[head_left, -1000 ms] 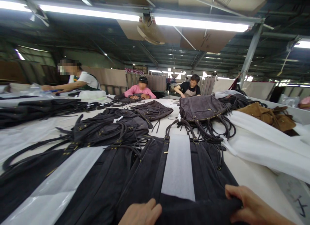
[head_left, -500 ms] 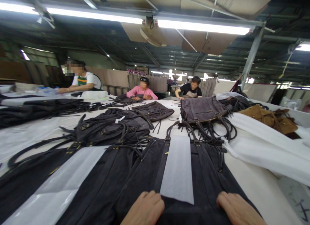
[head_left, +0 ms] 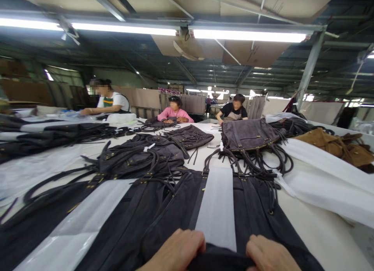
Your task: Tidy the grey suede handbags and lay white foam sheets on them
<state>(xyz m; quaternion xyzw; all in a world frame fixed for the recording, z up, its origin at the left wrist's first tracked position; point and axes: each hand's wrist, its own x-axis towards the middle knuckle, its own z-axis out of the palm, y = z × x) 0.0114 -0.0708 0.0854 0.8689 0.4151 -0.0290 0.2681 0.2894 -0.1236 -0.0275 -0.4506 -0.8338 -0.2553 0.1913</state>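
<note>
A dark handbag [head_left: 257, 208] lies flat in front of me, its looped handles pointing away. A strip of white foam sheet [head_left: 217, 208] runs down its middle. At the bag's near edge, my left hand [head_left: 179, 247] has its fingers curled over the dark material. My right hand [head_left: 269, 253] grips the same edge on the other side of the strip. Between the two hands the material is raised in a fold that covers the strip's near end. The fingertips of both hands are hidden. To the left lies another dark handbag [head_left: 117, 224] with its own white sheet [head_left: 78, 224].
More dark bags [head_left: 248, 134] lie beyond, handles tangled. Brown bags [head_left: 327, 144] and a long white foam sheet [head_left: 327, 181] are at right. Across the table [head_left: 304, 220] several people work, one in a pink top [head_left: 172, 114]. Stacked dark bags [head_left: 58, 134] are at left.
My hands have come closer together, the right one moving left. The bag's near edge is now lifted into a fold between them. The view has shifted slightly.
</note>
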